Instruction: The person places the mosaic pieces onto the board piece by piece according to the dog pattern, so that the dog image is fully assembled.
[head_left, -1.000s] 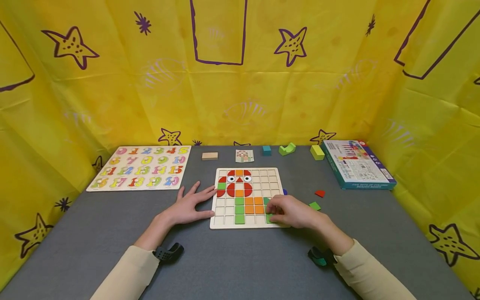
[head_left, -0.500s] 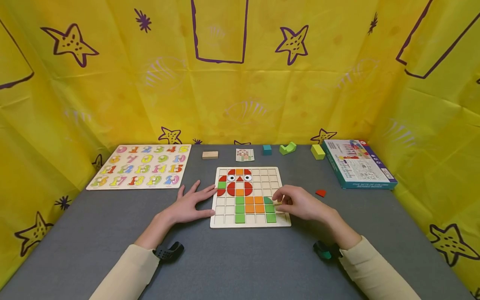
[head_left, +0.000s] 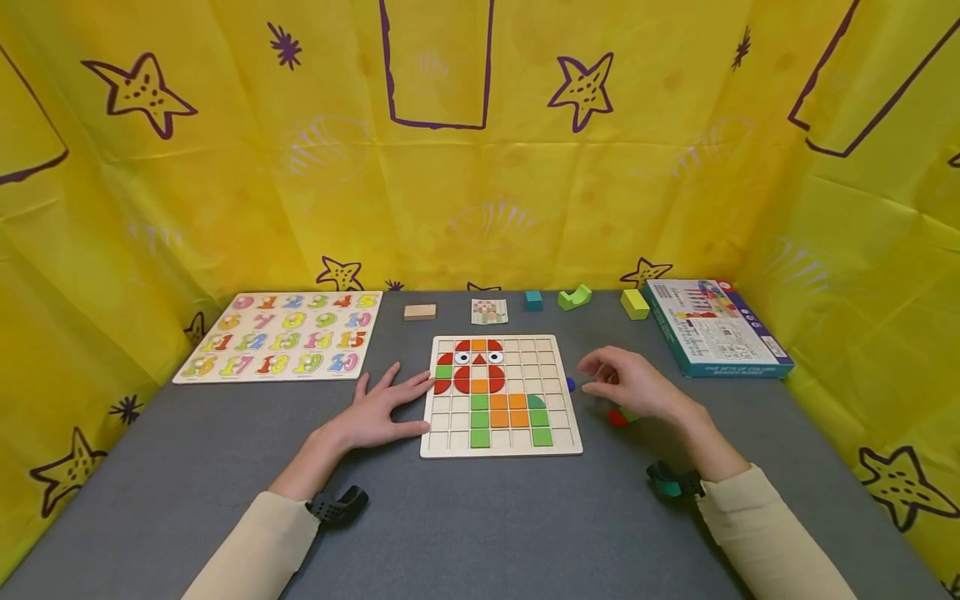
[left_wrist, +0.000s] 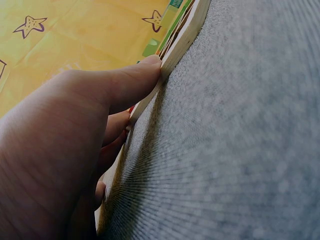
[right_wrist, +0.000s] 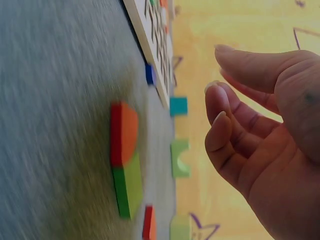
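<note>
A wooden grid board (head_left: 532, 358) lies flat on the table, partly filled with red, orange and green tiles and two round eye pieces. My left hand (head_left: 371, 417) has its fingers spread, touching the board's left edge; in the left wrist view the thumb (left_wrist: 135, 82) rests against the rim. Right of the board, my right hand (head_left: 637, 385) hovers with loosely bent fingers and holds nothing. Below it lie a red piece (right_wrist: 124, 132) and a green piece (right_wrist: 127, 185), end to end. Another red piece (right_wrist: 149, 223) is close by. A blue piece (head_left: 571, 384) sits beside the board's right edge.
Along the back stand a plain wooden block (head_left: 420, 312), a small picture card (head_left: 489, 312), a teal cube (head_left: 533, 302), a green arch (head_left: 574, 298) and a yellow block (head_left: 634, 305). A number puzzle (head_left: 277, 337) lies left, a game box (head_left: 716, 329) right.
My right hand has left the green tiles at the board's lower right and moved right, over the loose pieces. Those tiles now show uncovered. The left hand stays put.
</note>
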